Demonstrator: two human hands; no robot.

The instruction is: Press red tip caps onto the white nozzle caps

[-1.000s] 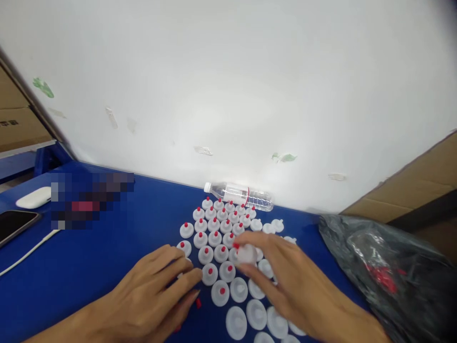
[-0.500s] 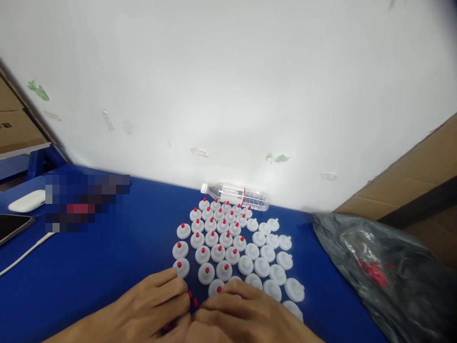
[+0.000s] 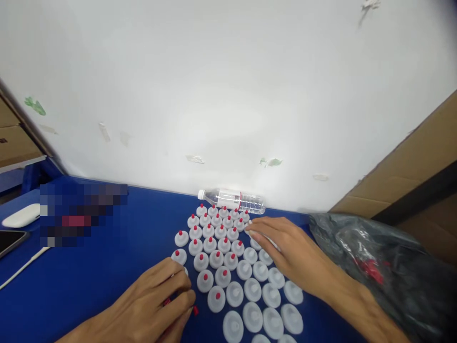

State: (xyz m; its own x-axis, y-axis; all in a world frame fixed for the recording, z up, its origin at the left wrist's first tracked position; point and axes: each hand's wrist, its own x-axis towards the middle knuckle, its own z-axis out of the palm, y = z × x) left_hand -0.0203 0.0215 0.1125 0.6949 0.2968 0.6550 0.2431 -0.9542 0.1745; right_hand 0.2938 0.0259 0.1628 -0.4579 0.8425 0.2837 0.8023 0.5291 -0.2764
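Observation:
My left hand point(image 3: 157, 297) rests low on the blue table, fingers curled over small red caps. One red cap point(image 3: 195, 310) lies just beyond its fingertips, and more red shows between the fingers. My right hand point(image 3: 282, 243) reaches across the round white plastic pieces, with thumb and fingertips closed on the edge of a white piece point(image 3: 248, 226) that they partly hide. On the left side of the group stand several white pieces with red caps on their nipples, such as this capped piece point(image 3: 216, 299). Uncapped white pieces point(image 3: 253, 317) fill the right and front.
A clear plastic bottle point(image 3: 232, 200) lies along the white wall point(image 3: 228, 95). At right sits a dark plastic bag point(image 3: 392, 267) with red things inside. On the left are a phone point(image 3: 12, 242), a white case point(image 3: 21, 216), a cable point(image 3: 24, 267) and a pixelated patch.
My right hand has left the spot beside my left hand and moved forward and right to the back of the uncapped pieces. The left hand stays low, still curled. The view has shifted slightly.

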